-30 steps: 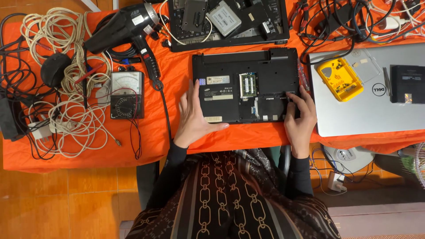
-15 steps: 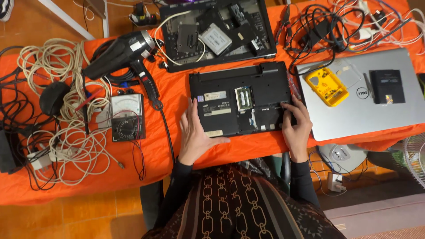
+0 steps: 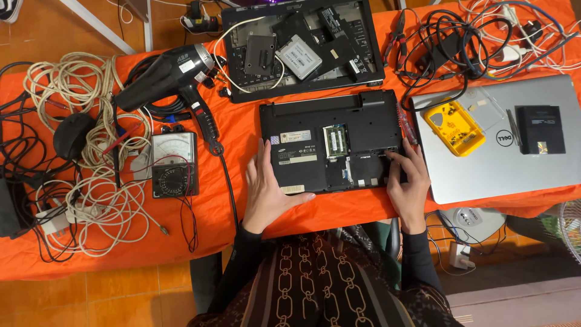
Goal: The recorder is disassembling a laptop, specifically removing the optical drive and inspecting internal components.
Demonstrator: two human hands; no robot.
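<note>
With the left hand (image 3: 269, 194) flat and the right hand (image 3: 408, 181) fingering the upturned black plastic laptop (image 3: 330, 142), its exposed green memory module (image 3: 334, 140) risks a static touch from either of the 2 hands.

Orange-clothed table (image 3: 200, 224), orange tiled floor (image 3: 91, 303)

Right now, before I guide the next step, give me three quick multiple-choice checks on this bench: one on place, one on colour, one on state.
1. Where does the yellow tray lie?
A. on the silver laptop
B. on the analog meter
C. on the floor

2. What colour is the table cloth?
A. blue
B. orange
C. white

3. How is the black laptop between the left hand and right hand?
A. screen open
B. underside up, bays uncovered
C. wrapped in cable

Answers: 1 A, it sits on the closed silver lid. 2 B, orange shows all around. 3 B, memory modules are exposed.
</note>
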